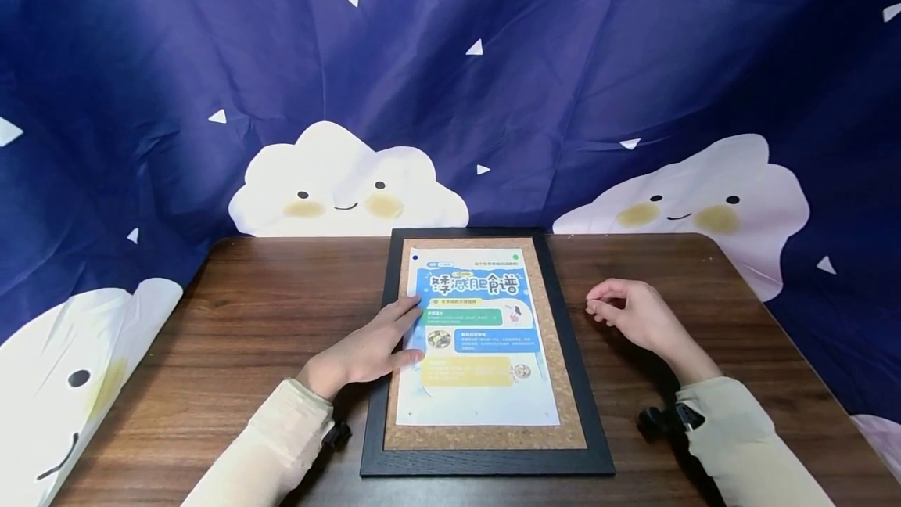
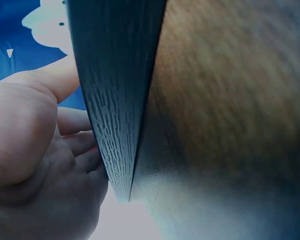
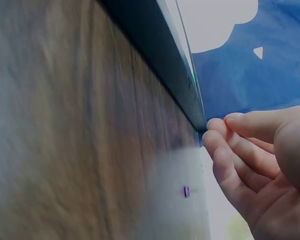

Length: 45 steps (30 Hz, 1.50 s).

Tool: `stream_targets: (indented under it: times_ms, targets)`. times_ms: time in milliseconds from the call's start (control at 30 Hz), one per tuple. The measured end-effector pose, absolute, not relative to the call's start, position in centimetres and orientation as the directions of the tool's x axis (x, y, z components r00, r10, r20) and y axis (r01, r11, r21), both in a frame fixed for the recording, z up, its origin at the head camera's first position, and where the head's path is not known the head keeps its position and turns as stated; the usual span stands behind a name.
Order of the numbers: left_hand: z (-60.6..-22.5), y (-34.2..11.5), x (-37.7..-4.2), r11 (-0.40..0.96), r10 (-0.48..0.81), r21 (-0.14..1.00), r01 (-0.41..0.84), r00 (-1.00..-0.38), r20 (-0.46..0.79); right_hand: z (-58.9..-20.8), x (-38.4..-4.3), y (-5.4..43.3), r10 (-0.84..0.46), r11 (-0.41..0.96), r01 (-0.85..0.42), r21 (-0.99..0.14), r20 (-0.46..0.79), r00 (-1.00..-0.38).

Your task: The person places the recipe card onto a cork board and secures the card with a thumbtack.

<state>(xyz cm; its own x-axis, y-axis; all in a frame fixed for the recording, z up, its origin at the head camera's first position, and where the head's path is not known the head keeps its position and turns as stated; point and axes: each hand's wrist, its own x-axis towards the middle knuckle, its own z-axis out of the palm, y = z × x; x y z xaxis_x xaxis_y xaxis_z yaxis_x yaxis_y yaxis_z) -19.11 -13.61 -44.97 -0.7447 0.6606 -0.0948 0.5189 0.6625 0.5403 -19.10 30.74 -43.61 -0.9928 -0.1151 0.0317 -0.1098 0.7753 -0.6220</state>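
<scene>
Grip of the right hand [image 1: 637,319] is narrow: thumb and fingertips pinch a small red thing [image 3: 226,121], mostly hidden by the fingers, over the table [image 1: 281,288], just right of a cork board [image 1: 486,438]. The left hand [image 1: 366,346] is spread across the left side of the board's black frame [image 1: 486,462], its fingertips on the left edge of a poster [image 1: 479,405]. This sheet, printed in blue, green and yellow with Chinese characters, lies on the cork with 2 round dots at its top corners: a blue pin [image 1: 415,257] left, a green pin [image 1: 515,257] right. In the right wrist view, a small purple object [image 3: 186,191] lies on the brown wooden table. Behind hangs dark blue cloth [image 1: 450,100] with smiling white clouds.
</scene>
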Motion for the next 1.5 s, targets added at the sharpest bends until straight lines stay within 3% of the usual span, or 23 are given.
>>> stream_targets:
  times_ms: [333,633,933,1267,1500]
  targets:
    - [-44.8,-13.5,-19.0,0.669,0.656,0.539,0.512,-0.747,-0.104,-43.3,-17.8,29.1,-0.169,0.694,-0.188,-0.696,0.097,-0.981]
    - [-47.0,-14.2,-20.0,0.602,0.685,0.583,0.546,-0.728,-0.025,-43.1,-17.1,27.8,-0.223,0.603,-0.218,-0.767,0.1,-0.97]
    - [-45.1,-13.5,-19.3,0.674,0.644,0.557,0.486,-0.755,-0.12,-42.8,-16.7,26.0,-0.326,0.471,-0.261,-0.843,0.108,-0.939]
    - [-48.9,-14.5,-21.3,0.626,0.672,0.565,0.538,-0.74,-0.039,-42.4,-16.5,23.9,-0.405,0.422,-0.229,-0.877,0.044,-0.913]
    - [-45.8,-13.9,-19.7,0.639,0.666,0.58,0.505,-0.741,-0.089,-42.5,-16.4,22.2,-0.474,0.395,-0.232,-0.889,0.02,-0.88]
